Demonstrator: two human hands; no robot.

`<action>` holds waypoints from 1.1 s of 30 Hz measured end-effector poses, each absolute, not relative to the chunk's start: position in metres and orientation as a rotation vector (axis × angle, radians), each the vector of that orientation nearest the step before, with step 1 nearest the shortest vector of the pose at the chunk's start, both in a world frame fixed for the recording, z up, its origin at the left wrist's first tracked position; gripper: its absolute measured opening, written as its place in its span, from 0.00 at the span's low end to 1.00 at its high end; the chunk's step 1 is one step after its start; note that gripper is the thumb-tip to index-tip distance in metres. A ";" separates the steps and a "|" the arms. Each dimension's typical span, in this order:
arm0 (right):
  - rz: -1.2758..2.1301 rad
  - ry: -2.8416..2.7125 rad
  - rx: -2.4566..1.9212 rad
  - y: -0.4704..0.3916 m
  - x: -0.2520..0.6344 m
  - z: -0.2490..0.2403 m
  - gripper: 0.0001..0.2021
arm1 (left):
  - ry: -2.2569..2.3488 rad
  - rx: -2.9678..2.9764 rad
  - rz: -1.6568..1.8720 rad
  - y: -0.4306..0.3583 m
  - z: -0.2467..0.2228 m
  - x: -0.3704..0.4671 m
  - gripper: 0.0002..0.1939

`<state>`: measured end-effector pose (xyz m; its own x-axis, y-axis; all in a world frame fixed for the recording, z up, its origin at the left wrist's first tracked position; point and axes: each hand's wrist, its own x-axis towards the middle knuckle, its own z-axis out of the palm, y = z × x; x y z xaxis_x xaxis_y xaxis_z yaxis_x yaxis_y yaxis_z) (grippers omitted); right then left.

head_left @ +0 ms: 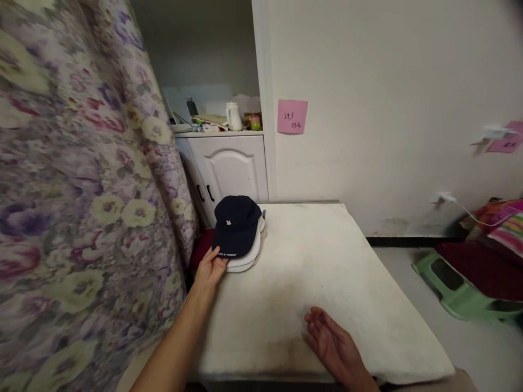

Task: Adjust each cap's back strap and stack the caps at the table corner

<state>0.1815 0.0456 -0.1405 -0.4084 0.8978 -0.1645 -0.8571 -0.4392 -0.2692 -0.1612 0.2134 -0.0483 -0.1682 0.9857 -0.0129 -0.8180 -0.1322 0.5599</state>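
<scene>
Your right hand [333,340] was nearest the camera, resting low on the white table [327,283] near its front edge w/ palm turned up and fingers loosely spread — it held nothing and touched no object besides the tabletop. Your left hand [210,268] was farther out, arm stretched along the table's left edge, fingers lightly closed on the brim of the navy cap [237,226]. That cap sat on top of a stack of white caps [249,256], brims pointing toward you, at the table's far-left corner. The navy cap had a small white logo on the front and a line of small white text along the brim; too small to read.

Left of the table hung a floral curtain [81,190] in purples and yellows, filling the left side of the view. Something dark red showed between curtain and table, just beside the caps — couldn't tell what it was.

Past the table, a white cabinet [229,166] w/ dark handles stood in a recess; on it were a white jug [233,116] and misc. small items. A pink note [292,116] was stuck to the wall right of the recess. At far right, a green stool [453,288] stood on the floor near striped, colourful fabric [502,223].
</scene>
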 end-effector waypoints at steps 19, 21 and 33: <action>2.006 -0.202 -0.356 0.044 0.175 -0.150 0.07 | 0.770 0.437 1.676 0.205 -0.075 -0.178 0.21; 2.005 -0.211 -0.353 0.044 0.175 -0.150 0.07 | 0.827 0.434 1.695 0.208 -0.075 -0.175 0.19; 2.003 -0.213 -0.368 0.043 0.174 -0.150 0.07 | 1.448 0.695 1.657 0.194 -0.087 -0.178 0.06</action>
